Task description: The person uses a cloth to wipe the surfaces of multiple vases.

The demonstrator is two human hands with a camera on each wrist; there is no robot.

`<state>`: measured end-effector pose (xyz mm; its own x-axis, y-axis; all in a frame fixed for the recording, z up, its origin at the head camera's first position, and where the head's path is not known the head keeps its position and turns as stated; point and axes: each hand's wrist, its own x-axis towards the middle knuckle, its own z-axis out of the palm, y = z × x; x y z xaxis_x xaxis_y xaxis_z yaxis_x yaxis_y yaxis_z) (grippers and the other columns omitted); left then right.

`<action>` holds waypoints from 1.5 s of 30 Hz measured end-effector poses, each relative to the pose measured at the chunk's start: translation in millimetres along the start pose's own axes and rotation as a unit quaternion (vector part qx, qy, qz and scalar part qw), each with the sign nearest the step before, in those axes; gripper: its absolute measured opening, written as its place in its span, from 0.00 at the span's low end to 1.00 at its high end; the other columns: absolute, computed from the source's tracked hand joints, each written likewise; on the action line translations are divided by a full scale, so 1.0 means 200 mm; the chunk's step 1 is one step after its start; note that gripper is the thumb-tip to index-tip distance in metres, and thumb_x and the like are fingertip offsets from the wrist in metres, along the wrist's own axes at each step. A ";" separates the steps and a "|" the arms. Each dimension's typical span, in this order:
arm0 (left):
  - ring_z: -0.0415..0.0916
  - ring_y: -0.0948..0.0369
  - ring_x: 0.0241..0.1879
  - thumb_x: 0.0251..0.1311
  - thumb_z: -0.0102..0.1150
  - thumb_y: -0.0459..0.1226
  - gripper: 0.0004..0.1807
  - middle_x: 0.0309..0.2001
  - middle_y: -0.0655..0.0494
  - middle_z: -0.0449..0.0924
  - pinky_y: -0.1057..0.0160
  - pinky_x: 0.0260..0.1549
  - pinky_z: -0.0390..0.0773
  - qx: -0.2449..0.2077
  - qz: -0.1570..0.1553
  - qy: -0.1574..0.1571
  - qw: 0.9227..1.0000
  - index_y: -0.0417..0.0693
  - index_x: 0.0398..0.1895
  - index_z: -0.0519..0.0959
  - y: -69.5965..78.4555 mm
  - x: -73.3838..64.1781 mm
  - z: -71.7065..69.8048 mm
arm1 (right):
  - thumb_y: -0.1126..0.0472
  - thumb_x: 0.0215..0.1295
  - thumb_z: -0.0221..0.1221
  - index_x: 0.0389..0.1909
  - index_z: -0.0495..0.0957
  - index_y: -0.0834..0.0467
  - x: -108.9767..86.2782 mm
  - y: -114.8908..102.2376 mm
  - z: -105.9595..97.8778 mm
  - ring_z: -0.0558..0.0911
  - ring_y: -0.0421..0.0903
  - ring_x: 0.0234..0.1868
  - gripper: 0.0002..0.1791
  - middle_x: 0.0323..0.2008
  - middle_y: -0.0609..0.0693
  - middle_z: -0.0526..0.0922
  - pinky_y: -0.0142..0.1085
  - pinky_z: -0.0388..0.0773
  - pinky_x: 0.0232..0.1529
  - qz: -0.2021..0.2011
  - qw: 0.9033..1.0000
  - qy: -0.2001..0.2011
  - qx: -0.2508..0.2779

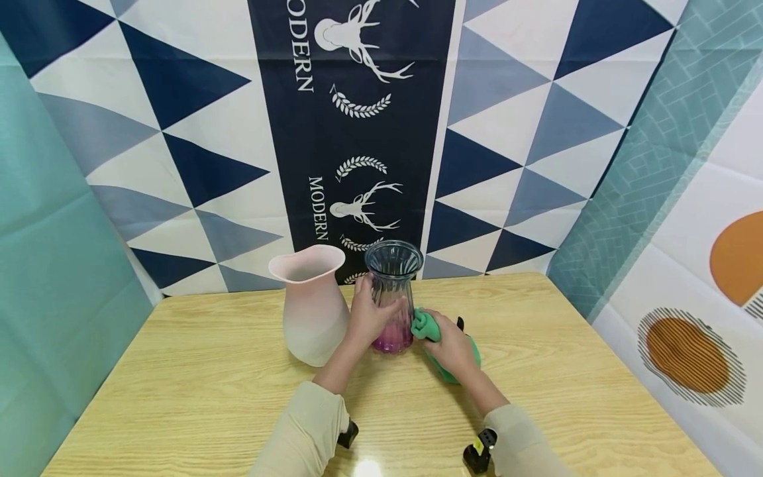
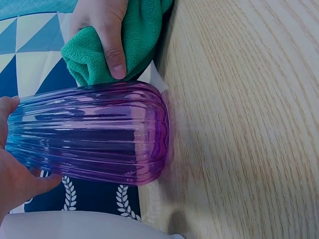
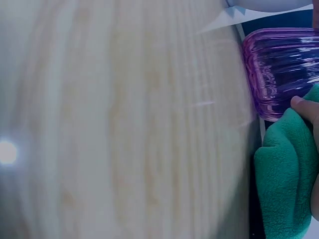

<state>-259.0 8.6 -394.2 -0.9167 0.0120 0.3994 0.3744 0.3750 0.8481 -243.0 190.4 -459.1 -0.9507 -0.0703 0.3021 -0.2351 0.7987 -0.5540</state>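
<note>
Standing upright on the wooden table (image 1: 536, 371), a ribbed glass vase (image 1: 392, 298), clear blue at the top and purple at the base, sits near the table's far edge, about centre. Left hand (image 1: 369, 315) wraps round the vase's left side at mid-height, fingers curled onto the glass, thumb toward the neck; in the left wrist view the palm and thumb (image 2: 20, 179) press against the ribbed wall. Right hand (image 1: 450, 344) clutches a bunched green cloth (image 1: 424, 326), holding it against the vase's lower right side; the left wrist view shows the thumb pinning the cloth fold right beside the purple base, and the right wrist view shows a fingertip (image 3: 300, 103) touching cloth at the glass. Rest of the cloth trails under the right hand onto the table.

Just left of the glass vase, touching or nearly touching the left hand, stands a frosted pink-white vase (image 1: 311, 305) with a wavy rim, upright. Both arms wear beige sleeves (image 1: 306, 430). Small black wrist-mounted devices (image 1: 479, 452) show near each cuff. Behind the table hangs a blue-and-white triangle-pattern backdrop (image 1: 197, 132) with deer-head prints and "MODERN" lettering.
</note>
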 end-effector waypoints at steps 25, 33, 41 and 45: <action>0.66 0.48 0.61 0.49 0.69 0.43 0.42 0.58 0.42 0.64 0.51 0.63 0.66 -0.002 0.000 0.006 1.000 0.35 0.64 0.61 -0.01 -0.01 0.00 | 0.61 0.57 0.64 0.61 0.69 0.51 0.10 -0.23 -0.19 0.75 0.55 0.57 0.29 0.56 0.57 0.76 0.51 0.71 0.57 0.007 0.971 0.114 0.211; 0.67 0.48 0.60 0.49 0.69 0.42 0.41 0.56 0.42 0.65 0.51 0.62 0.67 -0.001 0.010 0.006 1.000 0.35 0.64 0.61 -0.02 0.00 0.01 | 0.61 0.56 0.65 0.60 0.69 0.53 0.14 -0.26 -0.22 0.75 0.54 0.55 0.30 0.55 0.57 0.77 0.49 0.71 0.57 -0.015 0.968 0.118 0.219; 0.66 0.48 0.60 0.49 0.68 0.39 0.39 0.56 0.42 0.64 0.51 0.62 0.67 -0.003 0.016 0.005 1.000 0.35 0.63 0.62 -0.02 0.01 0.01 | 0.60 0.56 0.65 0.61 0.68 0.52 0.16 -0.26 -0.23 0.75 0.54 0.55 0.30 0.56 0.55 0.76 0.50 0.73 0.54 -0.018 0.974 0.096 0.206; 0.67 0.48 0.59 0.49 0.68 0.40 0.40 0.55 0.42 0.64 0.50 0.61 0.68 -0.002 0.017 0.004 1.000 0.35 0.63 0.61 -0.02 0.01 0.00 | 0.61 0.56 0.65 0.61 0.68 0.53 0.17 -0.26 -0.23 0.76 0.55 0.55 0.30 0.56 0.57 0.76 0.51 0.73 0.53 -0.030 0.977 0.090 0.190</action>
<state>-261.2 7.8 -396.5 -0.9025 0.0167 0.4304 0.4052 0.3714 0.8354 -253.2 173.9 -384.9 -0.8902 0.0229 0.4549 -0.3799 0.5137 -0.7693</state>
